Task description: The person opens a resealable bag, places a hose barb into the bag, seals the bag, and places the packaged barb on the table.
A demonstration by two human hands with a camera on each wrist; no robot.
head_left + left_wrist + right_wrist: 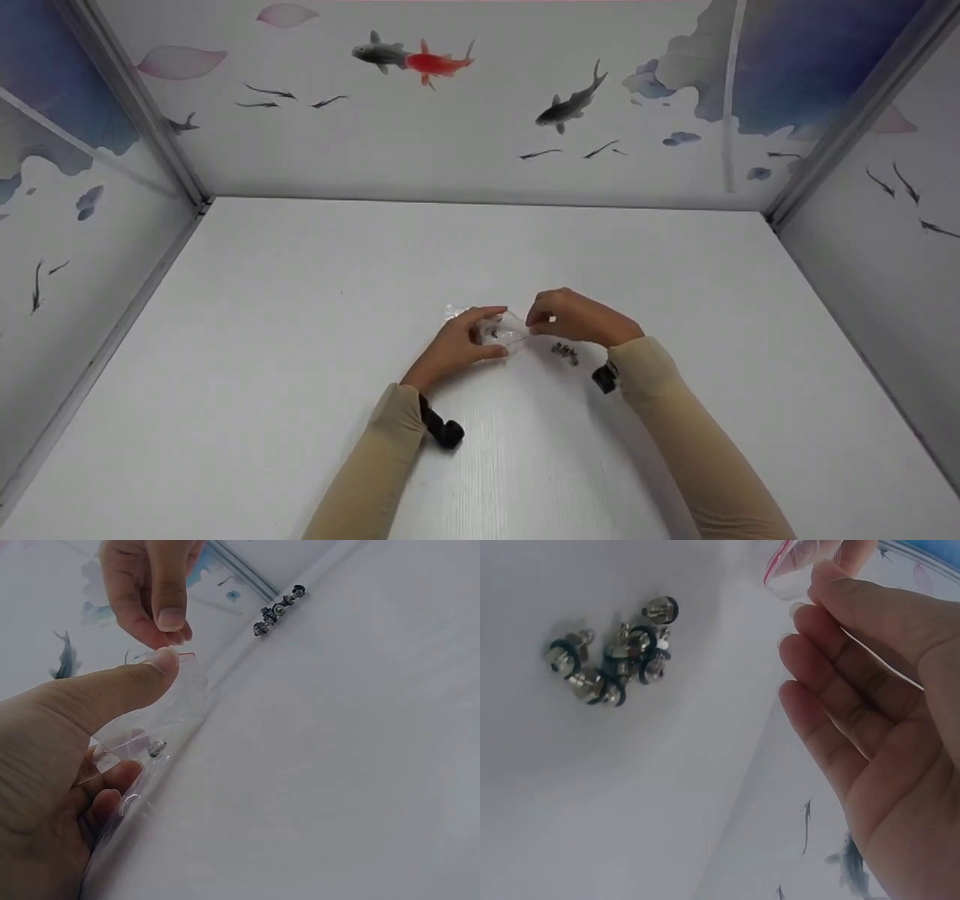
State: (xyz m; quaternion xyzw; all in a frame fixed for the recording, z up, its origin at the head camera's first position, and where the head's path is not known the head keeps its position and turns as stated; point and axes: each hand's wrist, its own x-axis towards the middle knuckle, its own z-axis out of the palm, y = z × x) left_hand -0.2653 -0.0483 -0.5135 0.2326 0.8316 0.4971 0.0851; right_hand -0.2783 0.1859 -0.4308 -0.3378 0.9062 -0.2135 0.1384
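A small clear zip bag (514, 325) with a red line along its mouth is gripped by my left hand (453, 343), thumb on one side and fingers on the other. One small metal fitting (156, 748) shows through the plastic near the fingers. At the bag's mouth, my right hand (583, 318) pinches the edge between thumb and index finger, its other fingers loosely bent. On the table just right of the bag lies a small pile of metal fittings with dark rings (634, 656).
The white tabletop (300, 300) spreads around both hands. Panels printed with fish and petals stand behind it (480, 135) and along both sides. Crinkled clear plastic (453, 309) shows beyond the left hand. Black wrist cameras sit at both cuffs.
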